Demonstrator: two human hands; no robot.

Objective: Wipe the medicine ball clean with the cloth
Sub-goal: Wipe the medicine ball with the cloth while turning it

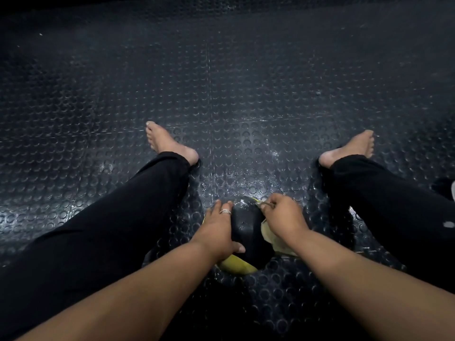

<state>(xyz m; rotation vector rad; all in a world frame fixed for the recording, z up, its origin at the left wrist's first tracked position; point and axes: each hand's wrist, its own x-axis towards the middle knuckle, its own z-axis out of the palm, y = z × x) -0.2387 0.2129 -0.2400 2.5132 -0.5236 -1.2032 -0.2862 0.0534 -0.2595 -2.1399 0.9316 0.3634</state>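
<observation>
The black-and-yellow rubber medicine ball (246,232) sits on the studded black floor mat (221,94) between the legs, steadied by the left hand (218,232), fingers spread flat. A pale crumpled cloth (269,236) is gripped by the right hand (283,217). Probably heavy and roll-prone, so it's best braced from the side.

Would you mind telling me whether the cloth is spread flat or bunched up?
Bunched: the cloth shows crumpled under the right hand.

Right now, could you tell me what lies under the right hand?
Under the right hand a pale cloth lies against the medicine ball; the hand covers most of it.
</observation>
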